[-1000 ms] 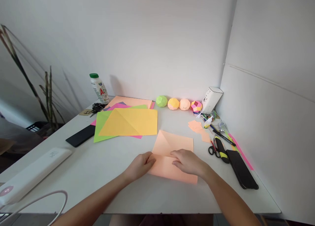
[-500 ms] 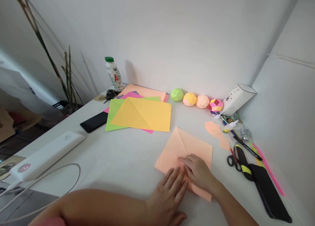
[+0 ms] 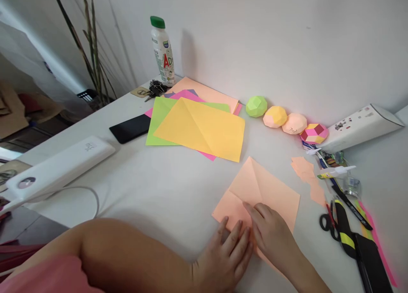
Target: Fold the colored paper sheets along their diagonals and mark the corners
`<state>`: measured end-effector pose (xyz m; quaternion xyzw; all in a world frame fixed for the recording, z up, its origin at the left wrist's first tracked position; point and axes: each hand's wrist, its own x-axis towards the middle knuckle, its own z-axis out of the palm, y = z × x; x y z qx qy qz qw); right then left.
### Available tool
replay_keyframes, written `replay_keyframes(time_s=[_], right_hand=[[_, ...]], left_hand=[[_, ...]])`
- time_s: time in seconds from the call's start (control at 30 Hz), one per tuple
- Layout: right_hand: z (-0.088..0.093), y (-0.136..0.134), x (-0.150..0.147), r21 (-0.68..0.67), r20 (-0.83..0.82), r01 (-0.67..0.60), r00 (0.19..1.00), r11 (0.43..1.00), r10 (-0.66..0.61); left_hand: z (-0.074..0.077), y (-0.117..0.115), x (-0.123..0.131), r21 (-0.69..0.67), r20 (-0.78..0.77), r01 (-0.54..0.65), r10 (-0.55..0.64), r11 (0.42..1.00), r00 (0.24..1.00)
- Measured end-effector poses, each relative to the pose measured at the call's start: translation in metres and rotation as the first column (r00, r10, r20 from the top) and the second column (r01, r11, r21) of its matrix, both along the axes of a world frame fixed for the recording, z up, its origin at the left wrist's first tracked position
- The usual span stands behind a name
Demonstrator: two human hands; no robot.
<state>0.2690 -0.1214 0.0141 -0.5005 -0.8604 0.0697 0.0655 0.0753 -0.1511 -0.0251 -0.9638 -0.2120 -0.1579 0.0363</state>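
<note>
A peach paper sheet (image 3: 277,186) lies on the white table, with crease lines running from its top corner and across its left part. My left hand (image 3: 225,254) rests on the sheet's lower left part, fingers spread. Just right of it, my right hand (image 3: 270,231) touches the paper with its index finger stretched out at the crease; the other fingers are partly curled. The sheet's lower edge is partly covered by both hands.
Yellow paper (image 3: 219,131) overlaps green paper (image 3: 153,127) beside a black phone (image 3: 130,128). Behind stand a bottle (image 3: 164,55) and a green paper ball (image 3: 256,106). Scissors (image 3: 330,220) and a black pouch (image 3: 371,259) lie right; a white power strip (image 3: 63,165) left.
The camera view has shifted and tilted. A crease across the sheet's left part now shows clearly. Both hands stay on the paper, with my right index finger at the crease.
</note>
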Motion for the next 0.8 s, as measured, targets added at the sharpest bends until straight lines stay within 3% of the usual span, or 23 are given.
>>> replay_keyframes(time_s=[0.13,0.3,0.5,0.6,0.8], right_hand=[[-0.006,0.007,-0.007,-0.061,-0.094,-0.016,0.996,0.998,0.010],[-0.008,0.011,-0.007,-0.053,-0.057,-0.040,0.998,0.998,0.037],[-0.002,0.008,-0.012,-0.092,-0.002,-0.068,0.998,0.993,0.069],[-0.002,0.007,-0.013,-0.078,0.006,-0.069,0.998,0.995,0.069],[0.000,0.011,-0.010,-0.146,-0.122,-0.052,0.992,0.988,0.034]], left_hand=[[0.004,-0.001,-0.001,-0.018,-0.001,-0.002,0.002,1.000,1.000],[0.008,-0.005,-0.004,-0.015,-0.021,-0.058,0.058,0.998,0.998],[0.002,-0.012,-0.002,-0.068,-0.073,-0.186,0.181,0.980,0.981],[0.000,-0.013,-0.001,-0.082,-0.071,-0.159,0.153,0.984,0.986],[-0.005,-0.012,0.002,-0.039,-0.016,-0.242,0.242,0.969,0.970]])
